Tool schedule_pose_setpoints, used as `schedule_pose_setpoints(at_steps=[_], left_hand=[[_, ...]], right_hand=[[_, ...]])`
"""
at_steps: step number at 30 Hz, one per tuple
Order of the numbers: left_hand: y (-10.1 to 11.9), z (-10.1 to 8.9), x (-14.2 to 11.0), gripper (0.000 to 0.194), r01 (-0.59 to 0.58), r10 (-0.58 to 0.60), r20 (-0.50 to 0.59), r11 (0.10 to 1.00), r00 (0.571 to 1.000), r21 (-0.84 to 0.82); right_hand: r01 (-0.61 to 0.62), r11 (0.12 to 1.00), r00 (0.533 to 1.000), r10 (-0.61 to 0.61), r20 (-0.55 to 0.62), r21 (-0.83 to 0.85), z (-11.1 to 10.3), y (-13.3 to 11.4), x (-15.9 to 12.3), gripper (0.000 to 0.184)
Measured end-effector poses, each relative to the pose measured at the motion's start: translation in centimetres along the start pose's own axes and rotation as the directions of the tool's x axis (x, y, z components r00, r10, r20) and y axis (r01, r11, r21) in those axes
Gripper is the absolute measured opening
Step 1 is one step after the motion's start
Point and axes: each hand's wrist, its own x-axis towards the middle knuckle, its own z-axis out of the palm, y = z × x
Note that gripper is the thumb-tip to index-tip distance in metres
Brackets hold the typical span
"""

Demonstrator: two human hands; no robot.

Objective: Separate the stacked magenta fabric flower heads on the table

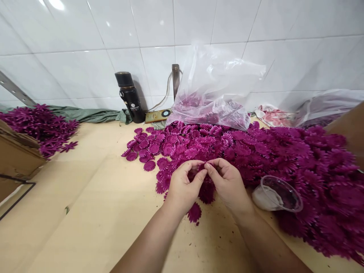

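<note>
Left hand [184,186] and right hand [232,186], grips narrow, seemingly pinch a flower [201,166]; probably light, soft, best held by its rim.

Indoor light, moderately bright, puts white glare spots on the upper left of the tiled wall [153,22] and small highlights on the plastic bag [216,76]; a soft shadow falls beside the black bottle [132,100]. The wide view slants and stretches things toward the edges, and the purple petals [335,212] at lower right look smeared, their fine detail soft.
</note>
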Motion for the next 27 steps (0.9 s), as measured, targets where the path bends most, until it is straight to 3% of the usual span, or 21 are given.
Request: schedule_pose_setpoints(at_steps=[4, 8, 10, 12, 16, 18, 21, 22, 24, 27], left_hand=[[0.4, 0.2, -0.2, 0.015, 0.045, -0.044, 0.015, 0.996, 0.999, -0.081], [0.7, 0.0, -0.2, 0.008, -0.072, 0.072, -0.044, 0.997, 0.996, 0.002], [0.8, -0.2, -0.1, 0.008, -0.1, 0.1, -0.074, 0.995, 0.992, 0.009], [0.9, -0.4, 0.0, 0.009, -0.063, 0.053, -0.138, 0.996, 0.989, -0.063], [1.1, -1.2, 0.5, 0.013, 0.052, -0.128, -0.252, 0.957, 0.959, -0.287], [1.1, -2.2, 1.0, 0.018, 0.084, -0.213, -0.303, 0.919, 0.929, -0.386], [0.6, -3.8, 2.0, 0.018, 0.064, -0.27, -0.437, 0.9, 0.858, -0.431], [0.3, -4.2, 2.2, 0.016, 0.036, -0.228, -0.483, 0.926, 0.845, -0.375], [-0.1, -4.4, 2.4, 0.011, -0.016, -0.075, -0.484, 0.983, 0.872, -0.181], [-0.2, -3.6, 1.9, 0.011, -0.122, 0.174, -0.382, 0.98, 0.908, 0.157]], right_hand=[[0.039, 0.994, 0.999, -0.039, -0.001, -0.102, 0.0, 0.1, -0.1, 0.032], [0.043, 0.995, 0.999, -0.045, -0.011, -0.091, 0.0, 0.3, -0.1, 0.041], [0.031, 0.999, 0.999, -0.03, 0.038, -0.041, 0.0, 0.2, -0.1, 0.041], [0.001, 1.0, 0.988, -0.004, 0.152, 0.019, 0.1, -0.1, -0.2, 0.034], [-0.077, 0.994, 0.921, 0.04, 0.387, 0.079, -0.1, -0.7, -0.3, 0.025], [-0.074, 0.996, 0.908, 0.045, 0.416, 0.055, -0.3, -0.8, -0.2, 0.021], [-0.06, 0.998, 0.927, 0.051, 0.372, 0.013, -0.8, -0.5, 0.2, 0.018], [-0.063, 0.998, 0.934, 0.055, 0.352, 0.011, -0.9, -0.4, 0.3, 0.018], [-0.075, 0.997, 0.939, 0.067, 0.339, 0.013, -1.0, -0.3, 0.5, 0.02], [-0.091, 0.996, 0.937, 0.081, 0.34, 0.012, -1.0, -0.1, 0.7, 0.022]])
